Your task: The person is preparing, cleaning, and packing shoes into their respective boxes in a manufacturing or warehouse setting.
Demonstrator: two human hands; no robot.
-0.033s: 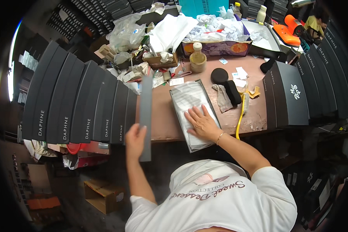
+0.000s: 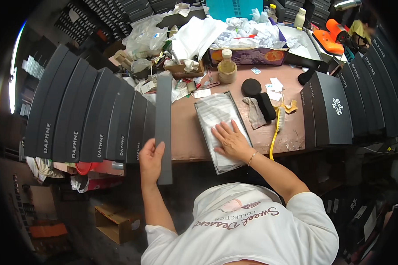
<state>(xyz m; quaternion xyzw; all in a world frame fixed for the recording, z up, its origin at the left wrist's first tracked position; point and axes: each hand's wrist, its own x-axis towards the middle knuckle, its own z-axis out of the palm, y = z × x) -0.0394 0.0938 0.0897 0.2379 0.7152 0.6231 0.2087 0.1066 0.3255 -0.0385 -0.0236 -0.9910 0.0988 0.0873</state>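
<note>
My left hand (image 2: pixel 152 159) grips a narrow dark grey box lid (image 2: pixel 164 106) held on edge, its thumb over the lid's near part. The lid stands beside a row of dark shoe boxes (image 2: pixel 87 115) on the left. My right hand (image 2: pixel 230 140) lies flat with fingers spread on white tissue paper (image 2: pixel 214 108). That paper fills an open grey box (image 2: pixel 200 119) set at a slant on the table's front edge. What lies under the paper is hidden.
Right of the box lie a round black tin (image 2: pixel 251 87), a black brush-like block (image 2: pixel 266 107), a cloth (image 2: pixel 255 114) and a yellow-handled brush (image 2: pixel 277 130). Behind stands a jar (image 2: pixel 227 68). More dark boxes (image 2: pixel 329 110) stand at right. A carton (image 2: pixel 117 225) sits on the floor.
My left hand and the lid have shifted slightly left, closer to the row of boxes. My right hand stays flat on the paper.
</note>
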